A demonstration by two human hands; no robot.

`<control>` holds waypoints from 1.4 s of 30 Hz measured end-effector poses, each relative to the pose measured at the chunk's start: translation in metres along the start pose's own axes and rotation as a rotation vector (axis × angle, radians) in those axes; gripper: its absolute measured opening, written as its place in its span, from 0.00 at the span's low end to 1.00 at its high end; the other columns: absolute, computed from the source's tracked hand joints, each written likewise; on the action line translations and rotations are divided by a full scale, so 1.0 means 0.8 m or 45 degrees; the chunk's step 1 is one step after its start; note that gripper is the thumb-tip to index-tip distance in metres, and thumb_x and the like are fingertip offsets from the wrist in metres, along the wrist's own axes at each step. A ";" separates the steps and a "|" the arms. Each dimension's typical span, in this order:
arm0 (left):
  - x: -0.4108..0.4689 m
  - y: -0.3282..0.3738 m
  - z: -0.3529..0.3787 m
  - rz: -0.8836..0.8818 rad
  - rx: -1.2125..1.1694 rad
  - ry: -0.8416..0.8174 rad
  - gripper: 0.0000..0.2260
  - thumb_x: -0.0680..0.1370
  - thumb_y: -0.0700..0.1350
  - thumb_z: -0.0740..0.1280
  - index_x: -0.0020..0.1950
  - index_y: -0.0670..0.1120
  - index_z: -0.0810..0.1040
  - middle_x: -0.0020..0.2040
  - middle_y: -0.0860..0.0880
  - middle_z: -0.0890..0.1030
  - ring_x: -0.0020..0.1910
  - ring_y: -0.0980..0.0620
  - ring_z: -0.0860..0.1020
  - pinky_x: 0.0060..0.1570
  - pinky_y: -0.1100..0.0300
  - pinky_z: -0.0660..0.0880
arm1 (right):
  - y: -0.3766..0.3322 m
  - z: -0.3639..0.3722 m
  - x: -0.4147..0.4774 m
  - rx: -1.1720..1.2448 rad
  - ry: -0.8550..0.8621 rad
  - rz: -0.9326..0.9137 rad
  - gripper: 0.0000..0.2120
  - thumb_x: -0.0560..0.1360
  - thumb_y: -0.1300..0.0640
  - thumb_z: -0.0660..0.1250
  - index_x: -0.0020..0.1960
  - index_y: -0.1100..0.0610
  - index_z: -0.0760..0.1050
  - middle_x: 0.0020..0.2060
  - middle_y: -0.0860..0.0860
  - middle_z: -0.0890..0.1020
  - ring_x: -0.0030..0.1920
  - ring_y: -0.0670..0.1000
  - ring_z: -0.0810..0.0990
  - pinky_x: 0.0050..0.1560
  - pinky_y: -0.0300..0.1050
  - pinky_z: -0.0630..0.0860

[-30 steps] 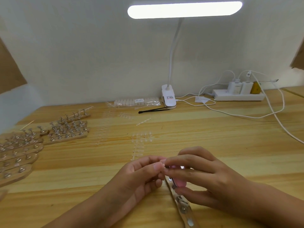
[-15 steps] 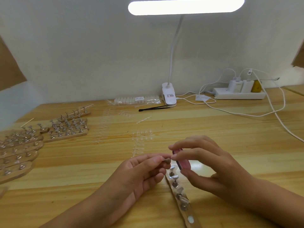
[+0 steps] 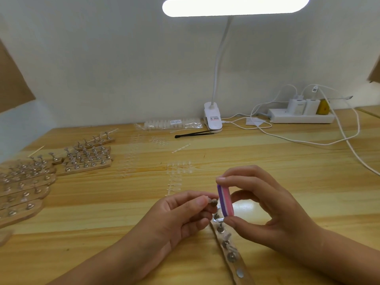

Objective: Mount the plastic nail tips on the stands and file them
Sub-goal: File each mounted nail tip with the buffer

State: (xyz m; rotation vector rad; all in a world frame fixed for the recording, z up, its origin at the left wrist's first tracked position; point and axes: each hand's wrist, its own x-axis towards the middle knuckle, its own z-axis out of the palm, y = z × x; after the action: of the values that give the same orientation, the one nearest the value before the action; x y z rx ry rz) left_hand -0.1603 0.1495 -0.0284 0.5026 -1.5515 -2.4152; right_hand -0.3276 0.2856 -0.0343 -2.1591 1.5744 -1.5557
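— Pinching a small grey metal stand peg (image 3: 213, 202) between thumb and fingertips, your left hand (image 3: 181, 214) sits low in the middle of the frame. Your right hand (image 3: 267, 206) grips the purple, pink and white striped buffer block (image 3: 225, 200) by its ends, forefinger on top, thumb beneath. Block and peg head are just beside each other.

— Is a tip on that peg? You cannot tell from this angle; clear plastic would hardly show against the block. Check before you stroke.

— Agreed. If it is seated, brace the heels of both hands on the pale wooden table (image 3: 287, 171) so that only your right fingers travel. Use light, short strokes in one direction along the tip's edge.

— Turn the peg with your left fingers rather than tilting the block; that keeps the abrasive face flat. A thin tip probably flexes or pops off if you press hard.

— Mind the long wooden strip (image 3: 242, 270) under your right hand, running to the lower edge. Its upright metal stands (image 3: 221, 229) sit close below the block, and a wide stroke could knock them.

— Your loose clear nail tips (image 3: 178, 173) lie in rows just above your hands, mid-frame, within easy reach. More wooden strips of stands (image 3: 86, 167) sit at the left of the frame.
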 end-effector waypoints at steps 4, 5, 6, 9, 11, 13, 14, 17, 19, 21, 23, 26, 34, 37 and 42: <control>0.000 -0.001 0.001 0.000 0.023 -0.006 0.17 0.66 0.49 0.76 0.51 0.43 0.86 0.42 0.47 0.84 0.40 0.56 0.81 0.42 0.66 0.78 | -0.002 0.000 0.001 0.009 -0.010 -0.004 0.20 0.74 0.56 0.73 0.64 0.55 0.73 0.60 0.47 0.75 0.62 0.54 0.77 0.55 0.41 0.78; 0.000 -0.001 0.002 -0.002 0.026 -0.004 0.17 0.65 0.49 0.76 0.50 0.43 0.86 0.42 0.46 0.83 0.39 0.56 0.80 0.41 0.66 0.78 | -0.003 0.000 0.001 -0.014 -0.020 -0.005 0.19 0.74 0.55 0.73 0.63 0.55 0.74 0.59 0.47 0.75 0.61 0.53 0.78 0.55 0.41 0.78; 0.000 -0.001 0.002 -0.004 0.029 -0.001 0.17 0.65 0.49 0.76 0.49 0.43 0.86 0.41 0.46 0.83 0.39 0.56 0.80 0.41 0.66 0.78 | -0.003 0.000 0.000 -0.042 -0.031 -0.004 0.19 0.73 0.55 0.74 0.62 0.56 0.75 0.58 0.47 0.76 0.59 0.53 0.78 0.55 0.42 0.78; -0.001 -0.002 0.003 -0.005 0.039 0.006 0.15 0.65 0.47 0.75 0.47 0.42 0.86 0.41 0.44 0.83 0.38 0.56 0.80 0.40 0.66 0.78 | -0.003 0.001 0.000 -0.099 -0.056 0.013 0.19 0.72 0.53 0.76 0.59 0.56 0.76 0.56 0.47 0.77 0.57 0.51 0.79 0.53 0.42 0.77; -0.001 -0.002 0.003 -0.009 0.062 -0.002 0.13 0.67 0.46 0.74 0.48 0.41 0.86 0.42 0.42 0.83 0.38 0.55 0.80 0.41 0.66 0.79 | -0.004 0.001 -0.001 -0.118 -0.069 0.020 0.19 0.72 0.52 0.76 0.60 0.55 0.76 0.56 0.47 0.78 0.57 0.51 0.79 0.54 0.41 0.76; -0.001 -0.003 0.003 -0.006 0.084 -0.012 0.12 0.68 0.45 0.74 0.49 0.41 0.85 0.45 0.40 0.83 0.40 0.54 0.80 0.43 0.65 0.79 | -0.004 0.000 -0.001 -0.131 -0.078 0.021 0.19 0.72 0.51 0.76 0.60 0.54 0.76 0.56 0.47 0.78 0.58 0.50 0.78 0.55 0.42 0.76; -0.001 -0.003 0.002 0.000 0.093 -0.015 0.12 0.69 0.45 0.75 0.50 0.41 0.85 0.46 0.40 0.82 0.41 0.53 0.80 0.44 0.64 0.79 | -0.004 0.000 -0.002 -0.132 -0.081 0.025 0.20 0.72 0.51 0.75 0.60 0.53 0.76 0.56 0.46 0.78 0.58 0.50 0.78 0.55 0.42 0.76; 0.000 -0.005 0.002 0.016 0.098 0.001 0.15 0.67 0.47 0.76 0.51 0.42 0.85 0.47 0.40 0.83 0.41 0.54 0.80 0.45 0.65 0.78 | -0.005 -0.001 -0.003 -0.141 -0.097 0.050 0.20 0.72 0.49 0.75 0.60 0.53 0.76 0.57 0.44 0.78 0.59 0.49 0.78 0.58 0.42 0.75; 0.000 -0.005 0.001 0.024 0.092 -0.001 0.18 0.66 0.49 0.76 0.52 0.42 0.85 0.47 0.41 0.83 0.41 0.55 0.80 0.45 0.65 0.78 | -0.004 -0.002 -0.004 -0.157 -0.113 0.052 0.20 0.72 0.48 0.75 0.60 0.54 0.77 0.57 0.44 0.78 0.60 0.49 0.78 0.59 0.42 0.75; 0.000 -0.006 0.000 0.025 0.105 -0.019 0.18 0.67 0.50 0.77 0.53 0.42 0.85 0.47 0.41 0.83 0.41 0.55 0.80 0.46 0.65 0.78 | -0.003 -0.002 -0.005 -0.154 -0.116 0.050 0.20 0.72 0.47 0.75 0.60 0.53 0.77 0.57 0.43 0.78 0.60 0.49 0.78 0.59 0.43 0.75; 0.001 -0.007 0.000 0.028 0.105 -0.023 0.17 0.67 0.49 0.76 0.52 0.43 0.85 0.45 0.43 0.83 0.41 0.55 0.80 0.46 0.65 0.78 | -0.003 -0.002 -0.004 -0.149 -0.097 0.067 0.20 0.71 0.47 0.75 0.60 0.50 0.76 0.56 0.42 0.78 0.60 0.49 0.78 0.59 0.43 0.75; 0.001 -0.008 0.000 0.032 0.111 -0.006 0.16 0.66 0.49 0.77 0.50 0.44 0.86 0.45 0.44 0.84 0.40 0.55 0.81 0.45 0.65 0.78 | -0.003 -0.002 -0.004 -0.133 -0.066 0.088 0.19 0.71 0.47 0.75 0.58 0.51 0.76 0.55 0.42 0.79 0.58 0.49 0.79 0.57 0.45 0.76; -0.001 -0.009 0.003 0.045 0.153 0.018 0.16 0.65 0.51 0.76 0.50 0.45 0.86 0.43 0.46 0.84 0.39 0.56 0.80 0.44 0.66 0.78 | -0.002 -0.001 -0.003 -0.159 -0.058 0.094 0.18 0.72 0.45 0.74 0.58 0.51 0.77 0.55 0.41 0.78 0.58 0.49 0.78 0.56 0.41 0.75; -0.001 -0.008 0.004 0.048 0.156 0.000 0.16 0.66 0.52 0.77 0.50 0.45 0.86 0.42 0.47 0.84 0.40 0.57 0.80 0.44 0.66 0.77 | -0.001 0.002 -0.003 -0.144 -0.025 0.036 0.21 0.72 0.48 0.74 0.62 0.51 0.74 0.57 0.42 0.77 0.57 0.50 0.78 0.53 0.39 0.75; -0.003 -0.005 0.004 0.043 0.155 -0.015 0.18 0.66 0.54 0.78 0.50 0.45 0.86 0.41 0.49 0.83 0.40 0.58 0.80 0.44 0.67 0.77 | -0.001 0.004 -0.002 -0.163 0.002 -0.034 0.22 0.74 0.53 0.73 0.66 0.53 0.72 0.59 0.46 0.74 0.59 0.50 0.77 0.54 0.37 0.76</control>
State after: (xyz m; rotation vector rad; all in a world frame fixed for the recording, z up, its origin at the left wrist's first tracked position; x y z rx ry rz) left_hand -0.1597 0.1549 -0.0303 0.4813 -1.7061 -2.3129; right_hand -0.3246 0.2853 -0.0368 -2.2523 1.6965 -1.5033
